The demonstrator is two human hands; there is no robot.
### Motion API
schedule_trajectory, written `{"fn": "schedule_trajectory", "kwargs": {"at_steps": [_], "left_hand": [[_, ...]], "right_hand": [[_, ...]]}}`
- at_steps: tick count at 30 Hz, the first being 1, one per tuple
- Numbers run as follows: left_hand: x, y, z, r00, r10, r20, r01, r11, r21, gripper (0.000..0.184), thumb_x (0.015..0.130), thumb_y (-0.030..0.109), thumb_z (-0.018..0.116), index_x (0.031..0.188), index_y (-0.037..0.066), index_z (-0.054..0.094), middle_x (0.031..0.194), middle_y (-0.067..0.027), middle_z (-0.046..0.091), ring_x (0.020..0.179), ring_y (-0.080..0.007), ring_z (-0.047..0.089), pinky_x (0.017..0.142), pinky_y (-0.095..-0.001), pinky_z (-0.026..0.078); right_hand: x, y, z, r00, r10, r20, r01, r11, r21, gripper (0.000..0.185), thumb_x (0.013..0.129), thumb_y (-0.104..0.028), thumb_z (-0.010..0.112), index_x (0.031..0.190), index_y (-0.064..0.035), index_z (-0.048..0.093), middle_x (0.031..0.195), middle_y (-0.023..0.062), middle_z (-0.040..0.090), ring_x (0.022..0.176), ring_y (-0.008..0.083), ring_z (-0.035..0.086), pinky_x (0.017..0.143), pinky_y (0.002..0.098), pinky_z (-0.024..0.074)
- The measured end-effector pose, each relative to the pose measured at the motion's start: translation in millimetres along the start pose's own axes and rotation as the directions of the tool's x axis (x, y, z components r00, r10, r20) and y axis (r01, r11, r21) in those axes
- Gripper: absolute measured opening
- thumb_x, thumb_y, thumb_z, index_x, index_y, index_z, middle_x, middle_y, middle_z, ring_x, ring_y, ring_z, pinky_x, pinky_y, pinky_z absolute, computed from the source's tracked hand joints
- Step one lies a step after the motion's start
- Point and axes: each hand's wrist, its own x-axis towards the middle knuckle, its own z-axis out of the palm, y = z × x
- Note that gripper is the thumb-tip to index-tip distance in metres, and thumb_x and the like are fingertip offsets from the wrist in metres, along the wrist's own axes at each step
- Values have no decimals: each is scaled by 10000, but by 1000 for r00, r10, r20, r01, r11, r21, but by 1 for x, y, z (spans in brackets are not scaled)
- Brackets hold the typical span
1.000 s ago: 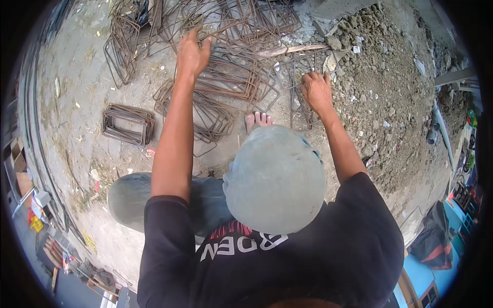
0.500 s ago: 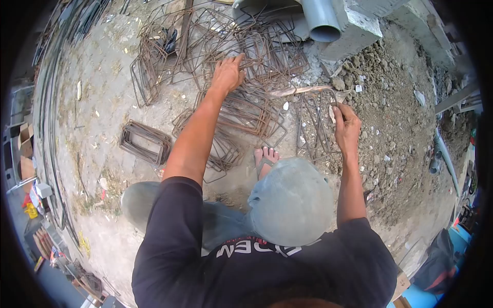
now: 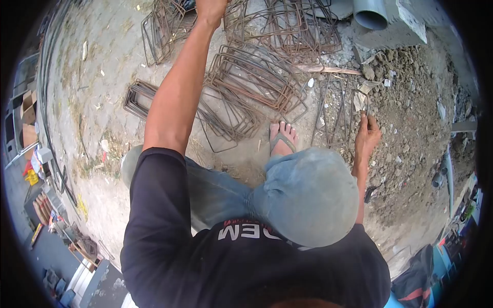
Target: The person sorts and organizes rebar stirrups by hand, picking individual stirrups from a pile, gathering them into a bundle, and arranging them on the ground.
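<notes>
My left hand (image 3: pixel 210 9) reaches over the tangled rusty rebar stirrups (image 3: pixel 280 23) at the top edge. Its fingers are mostly cut off by the frame, so their grip is hidden. Low on the right, my right hand (image 3: pixel 368 136) is closed, fingertips pinching the bent end of a thin rebar stirrup (image 3: pixel 355 95) over the soil. Between my hands lies a stack of rectangular stirrups (image 3: pixel 251 84). Another bundle (image 3: pixel 231 120) fans out closer to my foot, and a smaller pile (image 3: pixel 137 97) sits partly behind my left forearm.
A grey pipe (image 3: pixel 371 18) rests by a concrete block (image 3: pixel 408 25) at the upper right. Loose soil and stones (image 3: pixel 411 102) cover the right side. Long bars (image 3: pixel 45 113) run along the left. My sandalled foot (image 3: pixel 283 138) stands beside the stirrups.
My left hand has moved farther up, to the frame's top edge. My right hand sits slightly lower and farther right in view, still at the stirrup. The whole view has shifted.
</notes>
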Motion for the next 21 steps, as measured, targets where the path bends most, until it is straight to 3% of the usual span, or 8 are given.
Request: {"fn": "schedule_trajectory", "kwargs": {"at_steps": [1, 4, 8, 12, 15, 18, 19, 21], "left_hand": [[1, -42, -2, 982, 171, 86, -191, 889, 416, 377, 959, 402, 665, 1206, 130, 752, 1056, -185, 758, 958, -288, 743, 814, -357, 547], [-28, -51, -2, 982, 40, 184, -126, 865, 485, 363, 908, 367, 698, 1133, 88, 757, 1135, -200, 723, 1052, -353, 682, 936, -445, 511], [-66, -55, -12, 974, 160, -163, -50, 844, 533, 360, 895, 333, 709, 1129, 61, 739, 979, -159, 759, 914, -300, 725, 837, -397, 548], [-123, -18, 22, 919, 76, 386, -282, 811, 513, 357, 915, 288, 694, 1167, 35, 698, 1093, -196, 732, 1026, -319, 694, 894, -413, 537], [-164, -48, 50, 784, 97, 613, -545, 580, 606, 481, 899, 301, 719, 1301, 58, 618, 1339, -208, 615, 1224, -352, 584, 1017, -441, 477], [-185, -53, 47, 788, 148, 598, -568, 551, 612, 616, 867, 310, 754, 1395, 80, 535, 1475, -170, 484, 1346, -370, 456, 1099, -474, 407], [-188, -46, 45, 829, 157, 536, -510, 603, 613, 622, 840, 285, 780, 1378, 78, 547, 1434, -144, 499, 1323, -361, 467, 1109, -477, 392], [-194, -47, 35, 793, 157, 588, -556, 581, 595, 609, 830, 257, 787, 1365, 79, 555, 1397, -151, 516, 1309, -353, 473, 1117, -487, 372]], "right_hand": [[4, 1, 4, 999, -12, 42, 13, 1000, -27, 275, 978, -202, 658, 1117, 23, 729, 770, 53, 671, 683, 96, 531, 614, 268, 432], [12, -6, 20, 996, -10, 91, 10, 1000, 9, 288, 981, -195, 646, 1140, 36, 715, 756, 50, 651, 681, 97, 537, 615, 264, 435], [-1, -37, 30, 994, -91, 63, 88, 995, 44, 292, 973, -189, 656, 1138, 45, 710, 751, 60, 660, 674, 109, 547, 611, 277, 443], [0, -55, 41, 988, -137, 69, 137, 991, 3, 314, 964, -217, 659, 1129, 44, 712, 746, 92, 667, 661, 135, 555, 623, 314, 463], [10, -51, 42, 992, -60, 112, 77, 986, -149, 313, 960, -241, 642, 1094, 30, 724, 746, 145, 674, 684, 193, 638, 661, 342, 499], [16, -42, 41, 984, -168, -57, 156, 972, -175, 299, 959, -231, 638, 1067, 34, 725, 704, 159, 675, 632, 271, 646, 652, 372, 511], [13, -58, 30, 999, 45, 9, -42, 983, -176, 337, 937, -215, 654, 1181, 15, 686, 935, 201, 704, 850, 339, 670, 817, 404, 524], [12, -55, 37, 946, -299, -126, 223, 880, -419, 400, 919, -201, 667, 1271, -14, 634, 1133, 214, 642, 1046, 357, 605, 942, 431, 476]]}}
